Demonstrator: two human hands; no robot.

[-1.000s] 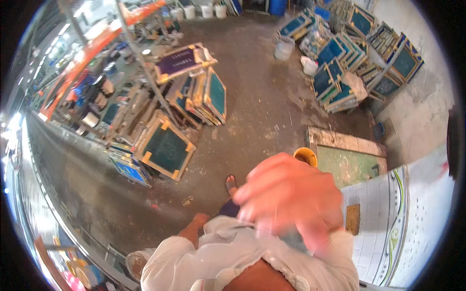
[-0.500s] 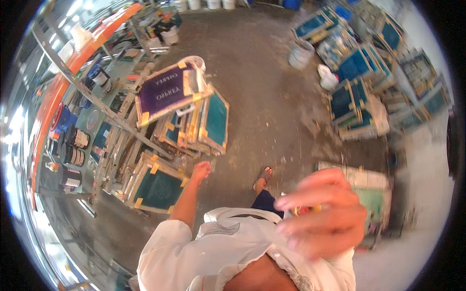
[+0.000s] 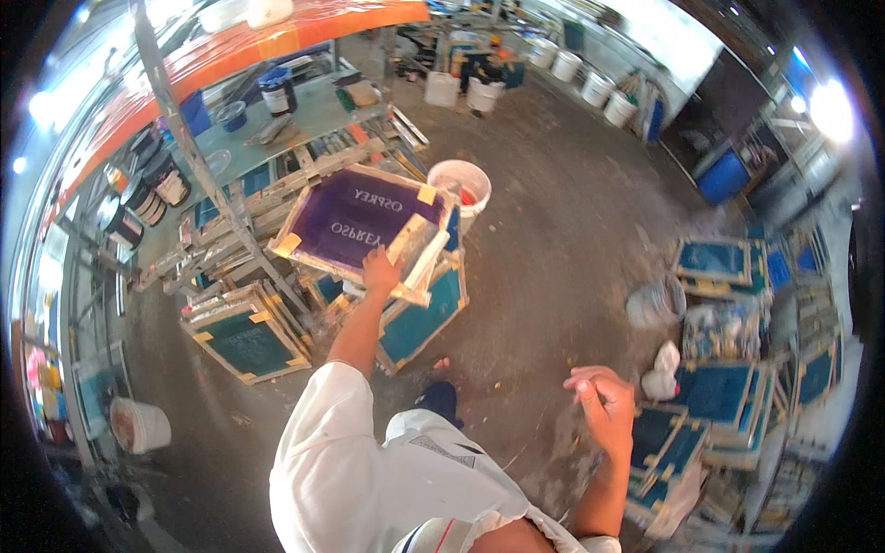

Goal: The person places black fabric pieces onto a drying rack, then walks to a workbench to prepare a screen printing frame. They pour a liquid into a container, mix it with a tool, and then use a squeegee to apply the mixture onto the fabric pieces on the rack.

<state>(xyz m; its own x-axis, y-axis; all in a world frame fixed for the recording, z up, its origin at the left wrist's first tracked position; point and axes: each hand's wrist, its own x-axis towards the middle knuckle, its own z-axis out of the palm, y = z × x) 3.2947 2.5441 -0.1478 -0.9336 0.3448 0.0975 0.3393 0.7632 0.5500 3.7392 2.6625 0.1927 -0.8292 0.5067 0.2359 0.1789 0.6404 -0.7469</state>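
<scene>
A purple-meshed screen printing frame (image 3: 336, 226) with a wooden border and yellow tape at its corners lies tilted on top of other frames, left of centre. My left hand (image 3: 380, 273) is at its near edge, fingers closed over the wooden border; what the fingertips do underneath is hidden. Pale wooden strips (image 3: 422, 253) lie along the frame's right side. Below it leans a teal screen frame (image 3: 419, 318). Off to the right, over the floor, my right hand (image 3: 604, 405) is empty, its fingers loosely bent and the thumb apart.
A white bucket (image 3: 461, 189) stands just behind the purple frame. More screen frames (image 3: 247, 341) lean at the left beside a metal rack post (image 3: 198, 152). Frames (image 3: 714, 396) and a grey bucket (image 3: 656, 302) line the right side. Dark tubs (image 3: 171, 180) sit on the shelf.
My left hand has moved forward onto the purple frame's near edge. My right hand has dropped away from close to the camera. The view has swung, showing more of the room's far end.
</scene>
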